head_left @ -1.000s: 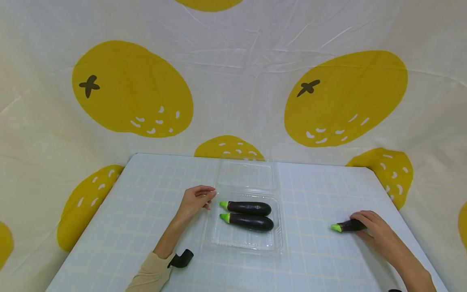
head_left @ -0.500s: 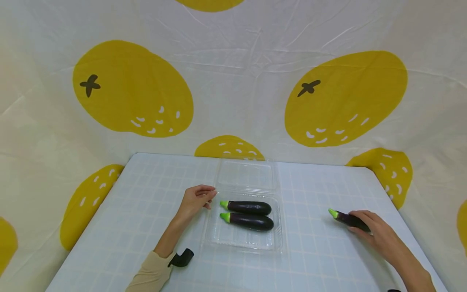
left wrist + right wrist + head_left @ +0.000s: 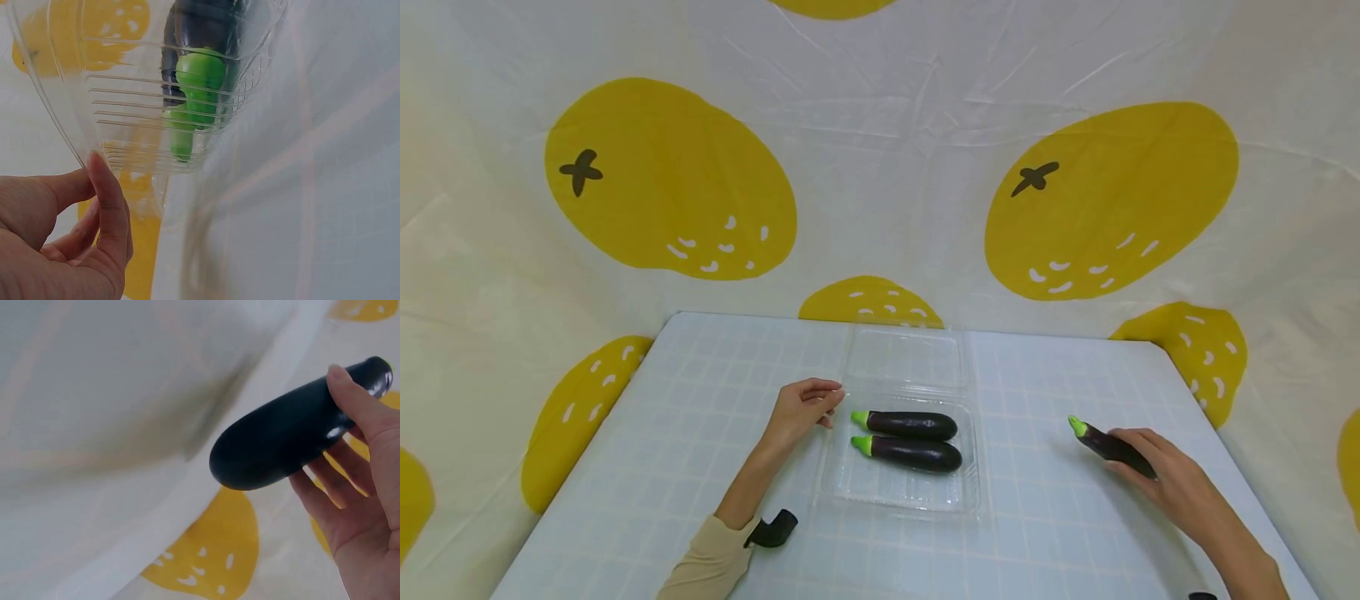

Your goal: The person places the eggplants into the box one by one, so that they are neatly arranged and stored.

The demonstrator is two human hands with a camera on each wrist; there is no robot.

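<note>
Right hand: an eggplant is gripped, held over the table, right of the open box. Two eggplants are laid inside; the rim's pinched by the left hand!

Left hand pinches clear container; eggplants inside.

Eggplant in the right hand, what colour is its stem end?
Its stem end is bright green, clearest in the head view.
</note>
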